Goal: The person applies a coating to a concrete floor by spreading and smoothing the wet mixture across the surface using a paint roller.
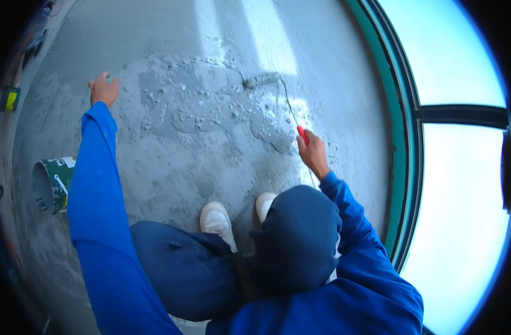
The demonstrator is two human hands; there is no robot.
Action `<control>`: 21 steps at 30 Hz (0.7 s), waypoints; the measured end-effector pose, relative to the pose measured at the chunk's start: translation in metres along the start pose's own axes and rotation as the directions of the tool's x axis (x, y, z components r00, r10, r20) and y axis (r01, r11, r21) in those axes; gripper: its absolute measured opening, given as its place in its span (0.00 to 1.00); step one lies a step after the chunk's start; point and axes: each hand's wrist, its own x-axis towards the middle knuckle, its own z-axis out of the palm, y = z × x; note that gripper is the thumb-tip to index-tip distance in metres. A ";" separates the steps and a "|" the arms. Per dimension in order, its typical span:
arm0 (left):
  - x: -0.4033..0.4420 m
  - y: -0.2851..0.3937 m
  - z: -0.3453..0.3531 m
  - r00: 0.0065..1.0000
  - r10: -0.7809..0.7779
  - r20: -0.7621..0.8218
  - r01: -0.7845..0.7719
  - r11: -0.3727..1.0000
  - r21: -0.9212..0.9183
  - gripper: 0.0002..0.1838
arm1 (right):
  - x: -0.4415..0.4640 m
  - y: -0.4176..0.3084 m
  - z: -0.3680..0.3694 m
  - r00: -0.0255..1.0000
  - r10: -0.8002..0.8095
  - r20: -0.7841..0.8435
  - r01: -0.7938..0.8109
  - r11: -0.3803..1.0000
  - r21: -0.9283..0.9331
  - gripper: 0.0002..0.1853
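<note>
My right hand (314, 153) is wrapped round the red handle (303, 135) of a paint roller. The roller's wet, grey-coated sleeve (261, 81) rests on the floor, at the edge of a bubbly grey liquid patch (210, 114). A thin bent wire frame joins sleeve and handle. My left hand (103, 89) is held out at the upper left over the grey floor, its fingers curled but apart, with nothing seen in it.
A green bucket (59, 184) lies tipped at the left, its mouth facing left. Large bright windows with a green-edged frame (397, 139) curve along the right. A black and yellow object (10, 99) is at the far left. My white shoes (215, 218) stand on the floor.
</note>
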 end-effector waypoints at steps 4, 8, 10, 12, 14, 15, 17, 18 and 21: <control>-0.011 0.050 0.000 0.999 0.042 0.011 -0.041 0.997 -0.066 0.26 | -0.099 0.011 -0.038 0.959 0.282 0.040 -0.281 0.959 -0.027 0.13; -0.007 0.064 0.025 0.990 0.134 0.030 -0.132 0.989 -0.063 0.27 | -0.185 0.041 -0.062 0.894 0.446 0.051 -0.447 0.895 0.006 0.16; 0.003 0.065 0.048 0.974 0.226 0.004 -0.225 0.972 -0.063 0.26 | -0.228 0.051 -0.069 0.852 0.521 0.045 -0.522 0.853 0.014 0.18; 0.019 0.067 0.067 0.948 0.318 -0.016 -0.319 0.945 -0.076 0.26 | -0.264 0.059 -0.078 0.797 0.602 0.036 -0.600 0.798 -0.057 0.18; 0.034 0.069 0.080 0.923 0.385 -0.014 -0.386 0.922 -0.022 0.25 | -0.305 0.072 -0.087 0.793 0.607 0.047 -0.608 0.794 0.006 0.19; 0.040 0.069 0.085 0.916 0.401 -0.013 -0.400 0.916 0.027 0.24 | -0.319 0.070 -0.096 0.768 0.639 0.044 -0.639 0.769 -0.019 0.19; 0.041 0.080 0.076 0.914 0.401 0.062 -0.404 0.912 0.066 0.25 | -0.346 0.064 -0.111 0.664 0.744 0.072 -0.743 0.667 -0.044 0.20; 0.035 0.091 0.064 0.911 0.404 0.079 -0.409 0.911 0.059 0.25 | -0.370 0.074 -0.113 0.685 0.727 0.054 -0.727 0.687 -0.027 0.20; 0.027 0.097 0.044 0.881 0.465 0.091 -0.474 0.871 0.131 0.24 | -0.415 0.073 -0.139 0.664 0.743 0.079 -0.747 0.663 0.044 0.20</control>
